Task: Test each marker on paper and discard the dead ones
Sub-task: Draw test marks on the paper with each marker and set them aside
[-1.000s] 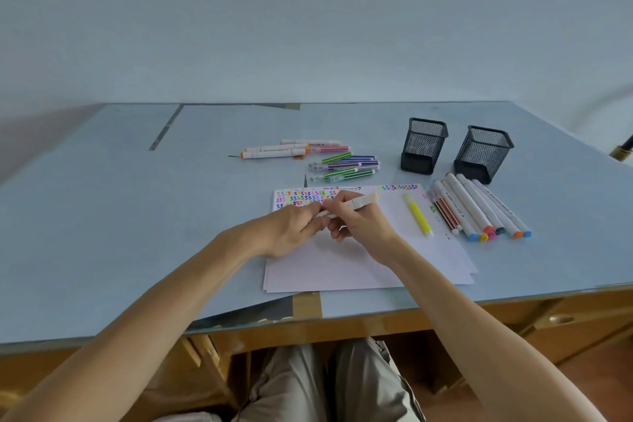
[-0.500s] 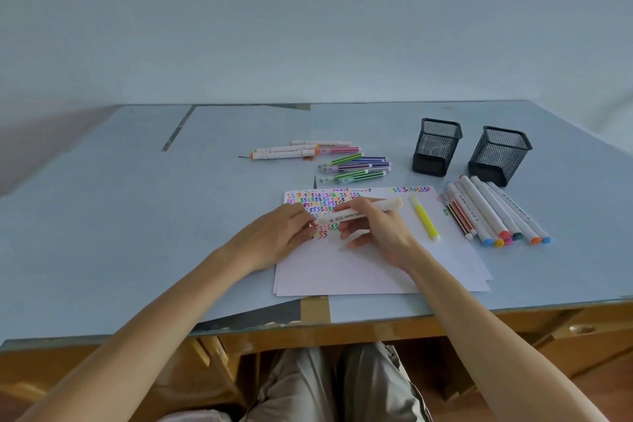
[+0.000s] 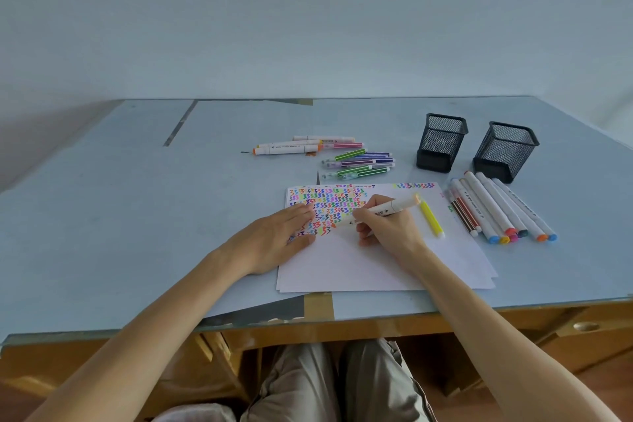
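Pale blue worktop [image 3: 137, 216] carried the paper [image 3: 376, 260]; right hand [image 3: 387, 229] fingers [image 3: 363, 212] pinched a white marker [image 3: 383, 209], tip down on the squiggles, while the left hand [image 3: 274, 240] lay flat, fingers straight, pinning the sheet beside two mesh pen cups [image 3: 442, 144]

soft, even daylight fills the scene — bright enough, with a cool bluish cast over the wall [image 3: 308, 17] and the table [image 3: 102, 216]. shadows are faint: a dim grey wedge darkens the wall's lower left corner, and the two mesh pen holders [image 3: 442, 144] throw only weak shade. no hard glare, just a mild sheen along the table's near edge. wide-angle distortion bows the table edges and stretches the forearms [image 3: 137, 336] — detail softens a little toward the frame's borders.
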